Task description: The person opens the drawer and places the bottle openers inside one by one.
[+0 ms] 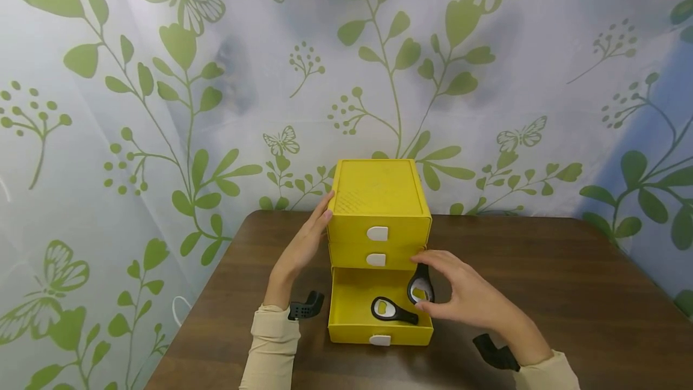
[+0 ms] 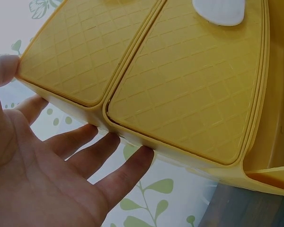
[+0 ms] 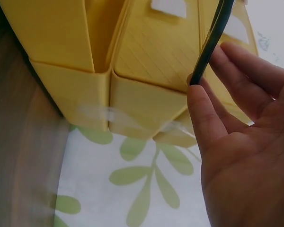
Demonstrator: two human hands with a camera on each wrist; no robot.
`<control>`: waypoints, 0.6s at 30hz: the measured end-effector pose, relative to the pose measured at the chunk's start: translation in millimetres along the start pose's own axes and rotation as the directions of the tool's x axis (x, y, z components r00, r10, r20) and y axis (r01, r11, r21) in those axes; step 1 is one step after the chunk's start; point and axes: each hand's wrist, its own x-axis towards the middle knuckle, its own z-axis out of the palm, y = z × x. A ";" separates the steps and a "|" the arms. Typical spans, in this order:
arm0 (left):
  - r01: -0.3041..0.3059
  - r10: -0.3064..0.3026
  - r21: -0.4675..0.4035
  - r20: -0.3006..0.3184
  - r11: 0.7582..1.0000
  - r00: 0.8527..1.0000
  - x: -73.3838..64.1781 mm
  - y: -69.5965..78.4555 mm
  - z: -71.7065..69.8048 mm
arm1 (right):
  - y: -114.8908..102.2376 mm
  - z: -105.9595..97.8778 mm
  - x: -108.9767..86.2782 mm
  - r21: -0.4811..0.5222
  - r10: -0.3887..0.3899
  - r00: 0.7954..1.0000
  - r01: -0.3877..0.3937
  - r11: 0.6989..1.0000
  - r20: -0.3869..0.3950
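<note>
My right hand [image 1: 468,287] pinches a black-rimmed bottle opener [image 1: 421,285] over the right side of the pulled-out bottom drawer [image 1: 346,334]. In the right wrist view the same opener [image 3: 212,42] appears edge-on, its end between thumb and fingers. A second bottle opener [image 1: 394,310], black with a metal head, lies flat inside that drawer. My left hand [image 1: 303,245] rests with extended fingers against the left side of the yellow drawer cabinet [image 1: 379,188]. Seen from the left wrist, the fingertips [image 2: 144,153] lie along the cabinet's side wall, with the thumb at its top edge.
Two upper drawers with white tab handles [image 1: 377,233] are closed. The cabinet stands on a dark brown wooden table [image 1: 520,269]. Behind the table hangs a pale curtain [image 1: 243,137] with green leaves and butterflies. A thin white cable loop [image 1: 175,309] shows at the table's left edge.
</note>
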 end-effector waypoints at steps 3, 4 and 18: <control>-0.001 0.001 0.002 -0.001 1.000 1.000 0.0 -0.2 0.1 | -0.3 5.4 1.0 0.000 -0.006 1.000 0.006 1.000 0.017; -0.001 0.001 0.003 -0.001 1.000 1.000 0.1 -0.4 0.2 | -0.2 7.3 1.4 0.002 -0.008 1.000 0.008 1.000 0.023; 0.001 -0.001 0.001 -0.008 1.000 1.000 -1.9 1.1 1.6 | 4.6 22.3 4.3 0.024 0.056 0.991 -0.060 0.998 0.124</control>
